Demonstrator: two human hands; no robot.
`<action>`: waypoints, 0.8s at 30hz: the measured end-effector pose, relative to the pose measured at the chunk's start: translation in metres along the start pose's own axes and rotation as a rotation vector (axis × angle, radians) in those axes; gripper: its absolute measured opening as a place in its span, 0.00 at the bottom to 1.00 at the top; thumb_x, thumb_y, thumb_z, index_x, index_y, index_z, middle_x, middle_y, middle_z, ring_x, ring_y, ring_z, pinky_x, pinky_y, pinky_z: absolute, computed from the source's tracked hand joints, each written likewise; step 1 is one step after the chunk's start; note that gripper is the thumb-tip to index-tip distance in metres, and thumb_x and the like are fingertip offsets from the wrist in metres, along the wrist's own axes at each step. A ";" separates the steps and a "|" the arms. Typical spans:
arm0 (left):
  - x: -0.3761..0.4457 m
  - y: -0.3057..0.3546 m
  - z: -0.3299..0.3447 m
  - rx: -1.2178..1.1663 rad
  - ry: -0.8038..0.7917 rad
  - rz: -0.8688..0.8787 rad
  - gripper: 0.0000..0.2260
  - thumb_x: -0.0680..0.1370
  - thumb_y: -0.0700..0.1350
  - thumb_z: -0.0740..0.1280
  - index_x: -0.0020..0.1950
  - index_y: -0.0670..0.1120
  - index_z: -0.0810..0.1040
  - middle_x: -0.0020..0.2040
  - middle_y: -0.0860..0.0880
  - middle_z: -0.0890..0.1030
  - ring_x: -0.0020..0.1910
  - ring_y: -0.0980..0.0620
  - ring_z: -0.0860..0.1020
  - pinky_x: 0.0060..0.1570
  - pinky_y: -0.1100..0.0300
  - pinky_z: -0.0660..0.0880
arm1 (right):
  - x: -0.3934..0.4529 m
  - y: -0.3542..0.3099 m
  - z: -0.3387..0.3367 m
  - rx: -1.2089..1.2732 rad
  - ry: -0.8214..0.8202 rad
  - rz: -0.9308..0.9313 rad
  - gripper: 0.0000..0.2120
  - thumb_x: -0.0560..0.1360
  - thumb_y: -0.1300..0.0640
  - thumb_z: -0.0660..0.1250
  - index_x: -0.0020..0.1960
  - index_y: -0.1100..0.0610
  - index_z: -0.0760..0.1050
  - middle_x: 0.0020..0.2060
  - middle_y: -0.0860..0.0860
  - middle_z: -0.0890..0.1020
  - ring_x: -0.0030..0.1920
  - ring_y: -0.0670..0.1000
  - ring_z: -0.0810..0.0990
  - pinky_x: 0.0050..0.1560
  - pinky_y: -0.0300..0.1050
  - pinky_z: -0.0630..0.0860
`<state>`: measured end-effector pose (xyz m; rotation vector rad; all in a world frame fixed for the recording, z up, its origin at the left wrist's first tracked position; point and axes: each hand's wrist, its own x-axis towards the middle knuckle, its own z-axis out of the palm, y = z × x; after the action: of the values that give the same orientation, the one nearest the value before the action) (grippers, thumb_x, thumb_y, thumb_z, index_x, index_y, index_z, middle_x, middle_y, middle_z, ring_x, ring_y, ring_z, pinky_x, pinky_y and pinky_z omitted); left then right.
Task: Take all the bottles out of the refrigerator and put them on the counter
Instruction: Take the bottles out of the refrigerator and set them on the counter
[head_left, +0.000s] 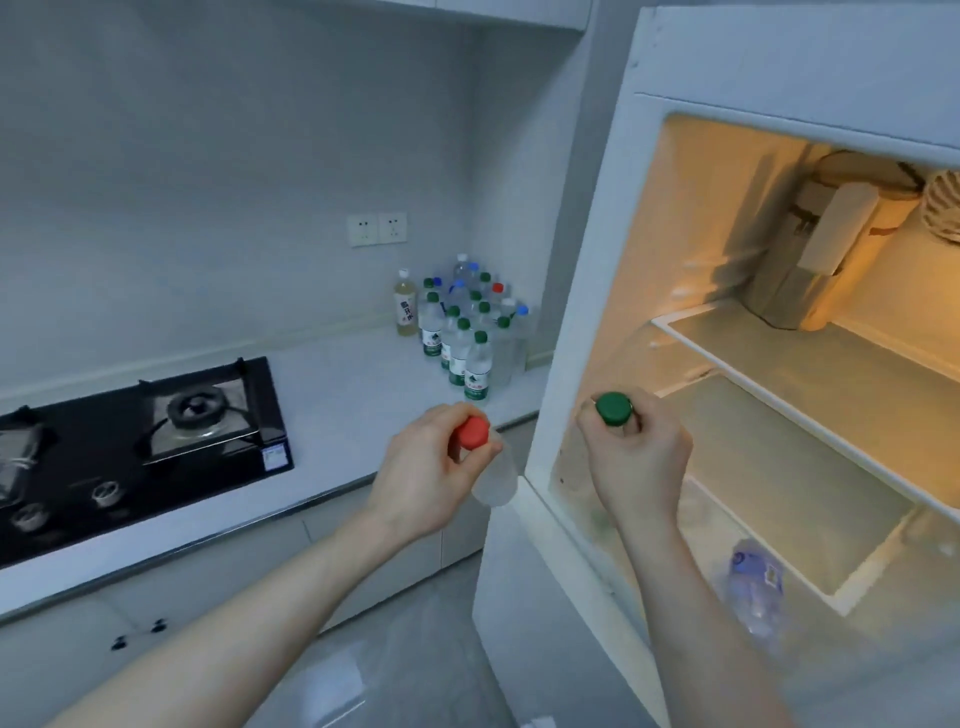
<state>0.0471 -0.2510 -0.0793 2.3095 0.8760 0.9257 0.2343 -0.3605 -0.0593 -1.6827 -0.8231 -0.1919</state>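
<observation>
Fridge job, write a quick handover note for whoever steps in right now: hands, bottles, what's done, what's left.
Left hand: grips a red-capped bottle by the neck, held over the counter edge, not yet set down.
Right hand: grips a green-capped bottle by the neck, at the fridge opening.
Done: a cluster of bottles stands on the counter in the corner by the fridge.
Left: set both held bottles on the counter, then fetch the blue-label bottle lying low in the fridge. The two shelves in view show no bottles; the parts out of view are unchecked.
</observation>
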 end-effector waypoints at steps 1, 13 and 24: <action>-0.004 -0.010 -0.010 0.018 0.010 -0.029 0.07 0.76 0.56 0.71 0.50 0.56 0.77 0.42 0.57 0.78 0.40 0.55 0.75 0.43 0.56 0.74 | -0.002 -0.007 0.013 0.028 -0.043 -0.001 0.04 0.68 0.60 0.73 0.38 0.54 0.79 0.31 0.48 0.78 0.34 0.49 0.73 0.37 0.42 0.69; 0.001 -0.135 -0.115 0.188 0.070 -0.275 0.07 0.76 0.58 0.71 0.49 0.57 0.77 0.40 0.57 0.78 0.39 0.57 0.76 0.43 0.58 0.74 | -0.024 -0.067 0.185 0.085 -0.517 -0.012 0.04 0.70 0.55 0.74 0.38 0.52 0.79 0.30 0.42 0.77 0.32 0.44 0.72 0.36 0.36 0.69; 0.081 -0.232 -0.163 0.246 -0.032 -0.275 0.09 0.77 0.59 0.69 0.48 0.55 0.76 0.41 0.57 0.78 0.40 0.55 0.77 0.41 0.57 0.74 | 0.004 -0.077 0.284 -0.085 -0.589 -0.025 0.04 0.71 0.48 0.73 0.41 0.46 0.80 0.29 0.43 0.76 0.32 0.44 0.72 0.36 0.43 0.73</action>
<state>-0.1148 -0.0050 -0.0896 2.3158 1.3174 0.6943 0.1063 -0.0967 -0.0792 -1.8341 -1.2834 0.2720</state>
